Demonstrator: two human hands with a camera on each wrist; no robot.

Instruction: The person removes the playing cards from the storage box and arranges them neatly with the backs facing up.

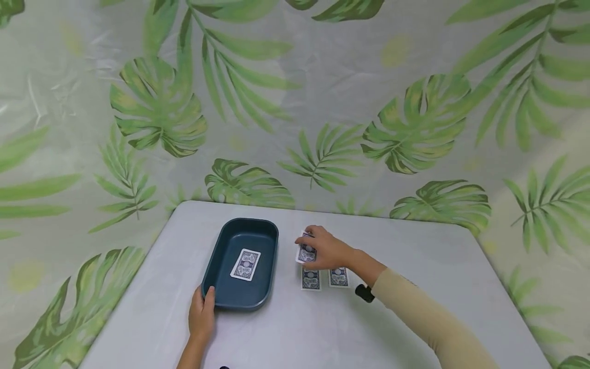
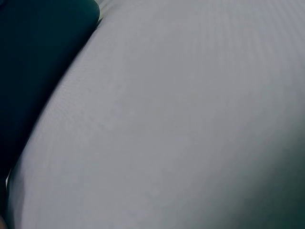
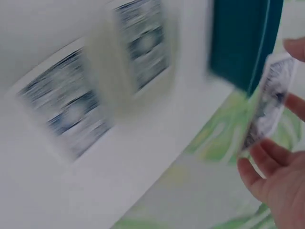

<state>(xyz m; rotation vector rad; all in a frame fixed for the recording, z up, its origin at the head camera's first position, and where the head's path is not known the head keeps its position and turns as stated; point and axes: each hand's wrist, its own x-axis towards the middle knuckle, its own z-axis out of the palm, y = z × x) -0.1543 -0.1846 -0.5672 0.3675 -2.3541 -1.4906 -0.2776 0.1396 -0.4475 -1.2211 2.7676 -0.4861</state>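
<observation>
My right hand (image 1: 329, 250) pinches a blue-and-white patterned playing card (image 1: 306, 252) between thumb and fingers, above the table and to the right of a dark teal tray (image 1: 239, 297). In the right wrist view, the held card (image 3: 268, 102) is gripped by its edges and tilted. Two more cards lie back up on the table, the left card (image 1: 311, 280) just below the hand and the right card (image 1: 338, 278) partly covered by it. Inside the tray rests a single card (image 1: 246, 265). My left hand (image 1: 201, 318) grips the tray's near left corner.
The white-covered table (image 1: 415, 266) has its far edge against a leaf-printed backdrop (image 1: 322, 102). A small black object (image 1: 364, 293) shows under the right wrist. In the left wrist view, only the tray's side (image 2: 38, 62) and white cloth (image 2: 167, 119) appear.
</observation>
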